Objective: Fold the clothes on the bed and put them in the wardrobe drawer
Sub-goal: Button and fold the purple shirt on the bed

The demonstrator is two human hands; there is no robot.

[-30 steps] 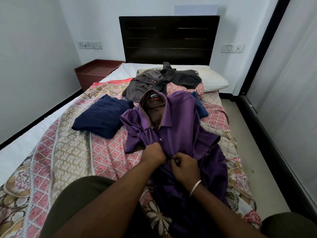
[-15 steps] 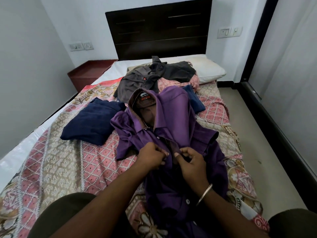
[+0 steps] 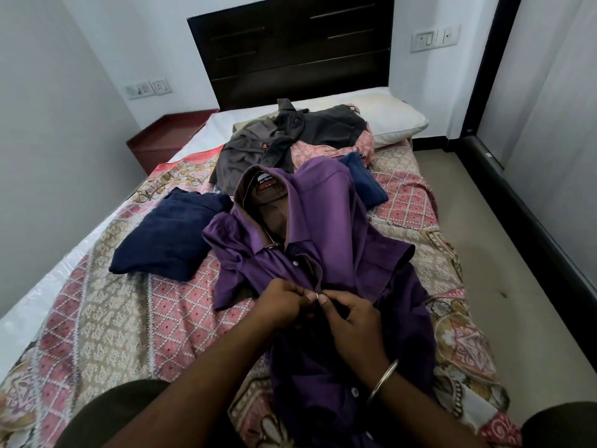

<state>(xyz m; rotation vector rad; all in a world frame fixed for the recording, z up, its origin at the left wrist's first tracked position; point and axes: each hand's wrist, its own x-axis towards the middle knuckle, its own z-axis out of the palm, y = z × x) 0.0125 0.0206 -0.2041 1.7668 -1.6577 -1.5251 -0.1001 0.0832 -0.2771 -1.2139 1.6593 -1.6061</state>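
Both hands, left (image 3: 281, 305) and right (image 3: 352, 318), pinched the button placket of the smooth, crumpled purple shirt (image 3: 326, 227), which lay spread on the bed's (image 3: 106, 321) patterned cotton cover.

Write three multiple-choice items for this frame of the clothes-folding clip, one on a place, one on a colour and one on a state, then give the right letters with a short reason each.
1. Where does the folded navy garment lie relative to the purple shirt?
A. on the person's left of it
B. on top of it
C. on the pillow

2. What colour is the shirt being handled?
A. grey
B. purple
C. white

3. What are the two hands doing?
A. resting flat on the bedspread
B. lifting the pillow
C. pinching the shirt's button front

Answers: 1 A, it sits on the bedspread left of the shirt. 2 B, the cloth under both hands is purple. 3 C, the left hand and right hand meet at the placket, fingers curled on the fabric.
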